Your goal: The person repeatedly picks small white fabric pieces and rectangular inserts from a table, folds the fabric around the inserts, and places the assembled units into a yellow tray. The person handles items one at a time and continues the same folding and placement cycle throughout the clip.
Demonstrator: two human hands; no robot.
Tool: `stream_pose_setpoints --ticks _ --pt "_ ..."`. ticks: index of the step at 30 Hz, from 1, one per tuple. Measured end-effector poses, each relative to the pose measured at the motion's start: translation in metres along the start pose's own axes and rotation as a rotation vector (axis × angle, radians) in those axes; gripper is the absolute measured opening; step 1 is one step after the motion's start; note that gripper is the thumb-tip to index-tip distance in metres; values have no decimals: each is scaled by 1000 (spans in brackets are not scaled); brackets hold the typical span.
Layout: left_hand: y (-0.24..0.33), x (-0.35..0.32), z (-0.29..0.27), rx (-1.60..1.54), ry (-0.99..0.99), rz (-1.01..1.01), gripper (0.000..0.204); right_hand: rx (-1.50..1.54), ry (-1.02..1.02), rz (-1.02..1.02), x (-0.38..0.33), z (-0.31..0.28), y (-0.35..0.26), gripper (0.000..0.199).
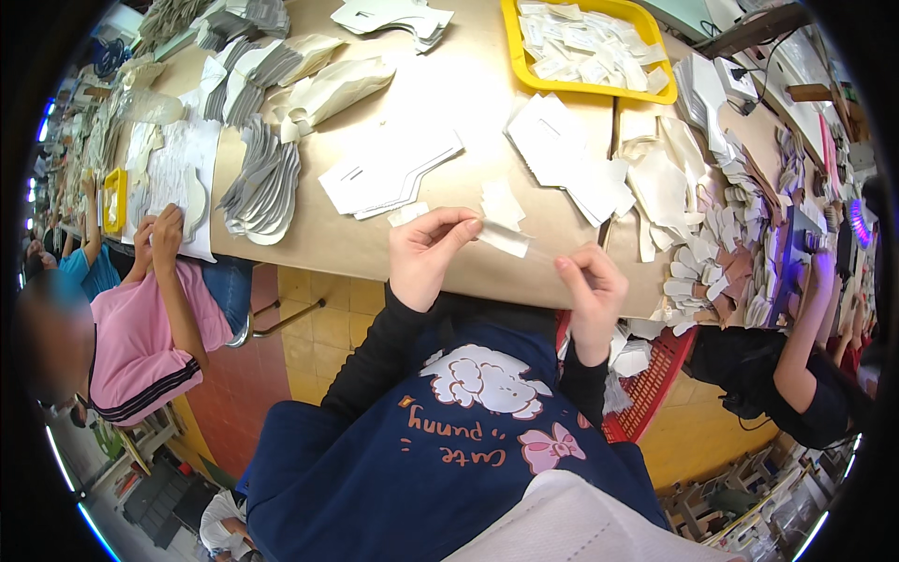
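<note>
My left hand (423, 251) is closed, thumb and forefinger pinching the end of a small cream strip (506, 240) above the table's near edge. To its right, my right hand (592, 290) has its thumb and fingertips pressed together, a short way off the strip's free end. Something thin and pale may run from those fingertips toward the strip, too faint to make out. Just beyond the strip lie small cream pieces (503, 202). Farther off are two fanned stacks of white cut panels with slots, one on the left (389, 173) and one on the right (562, 150).
A yellow tray (670, 92) of small white pieces stands at the far right. Grey-edged stacks (262, 183) and cream pieces (337, 92) lie left, more cut pieces (716, 253) right. A red basket (660, 379) is beside me. Co-workers sit on both sides.
</note>
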State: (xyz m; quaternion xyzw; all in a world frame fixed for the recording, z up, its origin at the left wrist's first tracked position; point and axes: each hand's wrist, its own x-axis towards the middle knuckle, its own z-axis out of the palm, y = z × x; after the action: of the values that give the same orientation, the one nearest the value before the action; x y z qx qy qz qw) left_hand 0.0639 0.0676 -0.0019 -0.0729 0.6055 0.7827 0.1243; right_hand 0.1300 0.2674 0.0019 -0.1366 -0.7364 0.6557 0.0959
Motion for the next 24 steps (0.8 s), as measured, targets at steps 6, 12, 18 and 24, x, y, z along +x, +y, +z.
stream_pose_setpoints --ticks 6,12,18,24 --pt "-10 30 -10 113 39 72 17 442 415 24 0 -57 7 22" --pt "-41 52 -2 802 -141 340 22 543 435 -12 0 -77 11 21" --pt "-22 41 -43 742 1 141 28 613 345 60 -5 -54 17 13" --pt "-23 19 -80 1169 -3 353 36 610 113 207 1 -26 12 4"
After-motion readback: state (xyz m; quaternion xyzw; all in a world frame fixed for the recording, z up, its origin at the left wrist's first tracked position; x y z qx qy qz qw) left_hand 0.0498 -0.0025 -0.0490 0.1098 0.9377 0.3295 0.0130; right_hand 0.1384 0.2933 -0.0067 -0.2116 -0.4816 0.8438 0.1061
